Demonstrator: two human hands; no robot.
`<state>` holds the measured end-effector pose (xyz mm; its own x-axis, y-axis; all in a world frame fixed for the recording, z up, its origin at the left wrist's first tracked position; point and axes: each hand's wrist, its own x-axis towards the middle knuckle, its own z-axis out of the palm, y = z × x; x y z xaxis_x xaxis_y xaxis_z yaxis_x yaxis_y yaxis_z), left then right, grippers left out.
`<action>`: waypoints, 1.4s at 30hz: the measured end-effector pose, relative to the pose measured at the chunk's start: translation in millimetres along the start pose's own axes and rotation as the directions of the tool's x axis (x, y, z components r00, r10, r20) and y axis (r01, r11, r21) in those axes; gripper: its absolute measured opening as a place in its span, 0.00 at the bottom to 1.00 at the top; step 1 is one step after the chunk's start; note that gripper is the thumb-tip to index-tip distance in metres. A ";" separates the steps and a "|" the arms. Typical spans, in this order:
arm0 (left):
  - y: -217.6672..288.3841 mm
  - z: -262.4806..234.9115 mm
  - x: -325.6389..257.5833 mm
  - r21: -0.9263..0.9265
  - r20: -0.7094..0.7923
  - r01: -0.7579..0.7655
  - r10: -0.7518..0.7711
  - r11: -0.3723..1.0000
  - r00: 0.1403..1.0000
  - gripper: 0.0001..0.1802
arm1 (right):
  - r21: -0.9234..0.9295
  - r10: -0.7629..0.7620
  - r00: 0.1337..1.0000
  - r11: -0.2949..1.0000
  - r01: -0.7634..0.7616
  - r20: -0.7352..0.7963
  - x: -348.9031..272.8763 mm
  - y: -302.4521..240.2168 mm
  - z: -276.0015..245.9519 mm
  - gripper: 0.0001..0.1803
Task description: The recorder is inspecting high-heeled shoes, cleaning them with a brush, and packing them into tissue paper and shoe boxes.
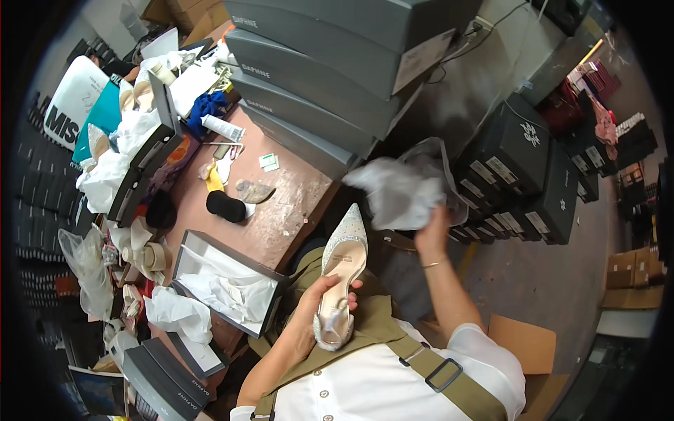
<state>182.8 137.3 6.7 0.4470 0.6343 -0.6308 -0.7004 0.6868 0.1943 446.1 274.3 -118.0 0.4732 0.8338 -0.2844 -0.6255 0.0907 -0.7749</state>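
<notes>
My left hand (324,302) is wrapped around a pointed, glittering silver-white women's shoe (349,238), held toe up in front of my lap with its pale insole facing me. A strap shows near its heel. Out to the right, my right hand (432,230) grips crumpled white wrapping (393,193), blurred by motion; whether it is paper or thin plastic I cannot tell. A translucent plastic bag (456,200) hangs behind that hand. Left of the shoe lies an open grey shoebox (270,298) with white tissue paper (228,284) inside.
Grey shoeboxes (302,77) are stacked high on the brown worktable (291,200). A black round pad (226,206), a tube (223,129) and a cloth lie there. Another open shoebox (144,158) stands at left. Black shoeboxes (516,151) are piled on the floor at right.
</notes>
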 end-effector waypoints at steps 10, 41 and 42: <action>34.0 12.5 -1.8 0.287 0.032 -0.364 0.371 0.886 0.928 0.30 | -0.709 0.234 0.795 -0.363 0.605 0.559 140.6 24.1 -78.2 0.13; 18.1 -73.7 -58.5 0.468 -0.141 -0.828 0.951 0.308 0.274 0.38 | 0.120 0.274 -0.387 0.662 0.740 0.880 -214.6 69.3 225.5 0.33; 12.4 -90.4 -53.7 0.506 -0.170 -0.815 0.959 0.281 0.225 0.38 | 0.169 0.335 -0.425 0.585 0.794 0.841 -225.9 86.0 230.9 0.31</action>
<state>99.8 79.7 -24.9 -0.6661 0.7412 -0.0830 -0.2792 -0.1446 0.9493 142.1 219.5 9.9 -0.9323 0.1336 0.3361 -0.0948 0.8066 -0.5835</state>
